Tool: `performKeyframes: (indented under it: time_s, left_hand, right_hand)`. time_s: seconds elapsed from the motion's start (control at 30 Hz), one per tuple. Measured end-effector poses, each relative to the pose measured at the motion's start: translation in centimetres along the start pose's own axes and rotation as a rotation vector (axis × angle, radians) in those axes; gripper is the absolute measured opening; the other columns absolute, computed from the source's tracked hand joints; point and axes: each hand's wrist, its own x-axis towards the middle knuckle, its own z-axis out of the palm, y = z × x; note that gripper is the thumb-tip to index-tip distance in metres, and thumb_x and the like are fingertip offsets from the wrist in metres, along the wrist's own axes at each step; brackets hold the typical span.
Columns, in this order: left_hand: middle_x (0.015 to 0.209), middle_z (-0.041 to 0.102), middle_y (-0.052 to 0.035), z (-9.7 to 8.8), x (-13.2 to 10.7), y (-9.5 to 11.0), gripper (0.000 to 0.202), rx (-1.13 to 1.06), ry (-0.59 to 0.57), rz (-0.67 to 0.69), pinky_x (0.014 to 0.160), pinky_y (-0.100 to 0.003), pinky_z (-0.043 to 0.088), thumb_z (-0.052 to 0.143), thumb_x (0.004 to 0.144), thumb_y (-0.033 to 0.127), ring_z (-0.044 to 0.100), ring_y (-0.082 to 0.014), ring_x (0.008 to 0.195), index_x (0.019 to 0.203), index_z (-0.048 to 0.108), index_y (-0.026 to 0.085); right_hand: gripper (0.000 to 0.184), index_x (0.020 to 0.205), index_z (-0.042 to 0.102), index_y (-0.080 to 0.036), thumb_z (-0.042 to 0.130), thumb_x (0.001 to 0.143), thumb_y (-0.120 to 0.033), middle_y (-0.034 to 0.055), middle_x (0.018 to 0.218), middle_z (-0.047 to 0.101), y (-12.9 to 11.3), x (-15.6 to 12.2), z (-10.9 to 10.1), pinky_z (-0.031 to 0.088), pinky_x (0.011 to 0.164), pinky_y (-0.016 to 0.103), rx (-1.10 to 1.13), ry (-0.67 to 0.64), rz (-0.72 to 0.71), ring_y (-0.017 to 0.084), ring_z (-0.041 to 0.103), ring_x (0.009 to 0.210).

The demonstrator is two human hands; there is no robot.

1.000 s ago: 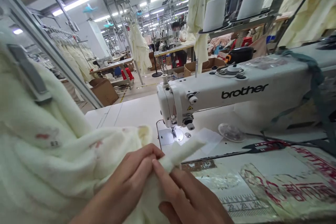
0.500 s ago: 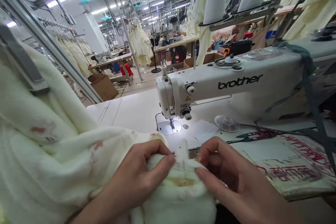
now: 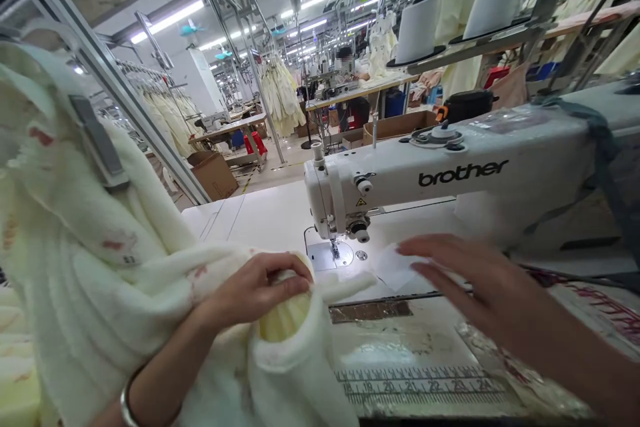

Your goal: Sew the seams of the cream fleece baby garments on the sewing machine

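Observation:
A bulky cream fleece garment (image 3: 100, 267) with small red prints fills the left side and drapes onto the sewing table (image 3: 260, 213). My left hand (image 3: 260, 287) is closed on a fold of it, near a rolled opening of the fabric. My right hand (image 3: 465, 280) hovers over the table with fingers stretched out, holding nothing; its fingertips reach a small white fabric piece (image 3: 393, 263) beside the needle plate (image 3: 333, 255). A white Brother sewing machine (image 3: 450, 173) stands behind both hands.
A printed ruler strip (image 3: 425, 383) runs along the table's front edge. Two large thread cones (image 3: 417, 30) sit on a rack above the machine. Cardboard boxes (image 3: 215, 173), other sewing tables, hanging cream garments and a distant person lie beyond.
My right hand has let go of the garment and moved right and forward over the table, fingers opening. My left hand keeps its hold on the fabric.

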Motion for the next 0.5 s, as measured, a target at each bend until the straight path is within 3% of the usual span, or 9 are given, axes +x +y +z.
performKeyframes:
  time_s: [0.07, 0.13, 0.2, 0.27, 0.37, 0.43, 0.5]
  left_hand:
    - [0.083, 0.067, -0.0021, 0.9, 0.6, 0.8, 0.019, -0.002, -0.089, 0.051, 0.065, -0.019, 0.039, 0.054, 0.085, 0.031, 0.055, -0.0097, 0.074, 0.086, 0.066, 0.016]
    - [0.081, 0.067, -0.0013, 1.9, 1.3, 1.4, 0.019, 0.007, -0.169, 0.095, 0.062, -0.019, 0.039, 0.055, 0.086, 0.031, 0.055, -0.0089, 0.070, 0.088, 0.067, 0.017]
    - [0.079, 0.066, 0.0005, 2.8, 2.1, 1.7, 0.017, 0.089, -0.156, 0.118, 0.065, -0.020, 0.040, 0.056, 0.085, 0.031, 0.055, -0.0090, 0.070, 0.088, 0.068, 0.019]
    - [0.082, 0.064, 0.0003, 3.8, 2.6, 1.9, 0.010, 0.234, -0.025, 0.123, 0.075, -0.024, 0.041, 0.060, 0.082, 0.027, 0.056, -0.0115, 0.078, 0.085, 0.066, 0.020]
    - [0.088, 0.060, -0.0027, 5.6, 2.5, 2.6, 0.007, 0.399, 0.220, 0.166, 0.081, -0.030, 0.041, 0.057, 0.083, 0.021, 0.055, -0.0164, 0.090, 0.080, 0.062, 0.018]
    - [0.083, 0.059, -0.0028, 7.0, 1.9, 3.2, 0.013, 0.412, 0.244, 0.189, 0.074, -0.030, 0.043, 0.054, 0.086, 0.029, 0.056, -0.0163, 0.082, 0.080, 0.059, 0.018]
    - [0.080, 0.061, -0.0028, 8.3, 1.3, 3.5, 0.020, 0.402, 0.166, 0.165, 0.068, -0.030, 0.044, 0.056, 0.084, 0.038, 0.057, -0.0171, 0.076, 0.083, 0.057, 0.018]
  right_hand:
    - [0.028, 0.120, 0.053, -0.021, 0.039, 0.098, -0.032, 0.0093, 0.119, 0.056, -3.0, -0.3, 0.3, 0.046, 0.090, 0.037, 0.055, 0.022, -0.157, 0.024, 0.053, 0.110]
    - [0.028, 0.122, 0.052, -0.022, 0.044, 0.096, -0.031, 0.0081, 0.118, 0.056, -5.2, -0.4, 0.6, 0.047, 0.088, 0.036, 0.112, -0.079, -0.177, 0.023, 0.052, 0.110]
    - [0.016, 0.104, 0.060, -0.023, 0.049, 0.093, -0.023, 0.0034, 0.098, 0.063, -5.7, -0.4, 0.8, 0.050, 0.076, 0.029, 0.196, -0.260, -0.053, 0.019, 0.060, 0.091]
    - [0.017, 0.084, 0.062, -0.021, 0.047, 0.089, -0.014, -0.0004, 0.079, 0.063, -5.1, -0.6, 0.9, 0.046, 0.064, 0.025, 0.255, -0.391, 0.117, 0.016, 0.060, 0.073]
    - [0.020, 0.077, 0.058, -0.020, 0.042, 0.088, -0.016, -0.0001, 0.074, 0.061, -3.9, -1.2, 1.0, 0.041, 0.058, 0.024, 0.264, -0.405, 0.297, 0.016, 0.058, 0.068]
    - [0.021, 0.074, 0.056, -0.020, 0.041, 0.089, -0.020, 0.0002, 0.073, 0.060, -3.4, -1.7, 0.8, 0.039, 0.056, 0.024, 0.294, -0.401, 0.371, 0.016, 0.057, 0.068]
    - [0.021, 0.074, 0.053, -0.020, 0.040, 0.089, -0.024, 0.0001, 0.072, 0.060, -3.3, -2.1, 0.6, 0.040, 0.058, 0.025, 0.333, -0.397, 0.418, 0.017, 0.057, 0.069]
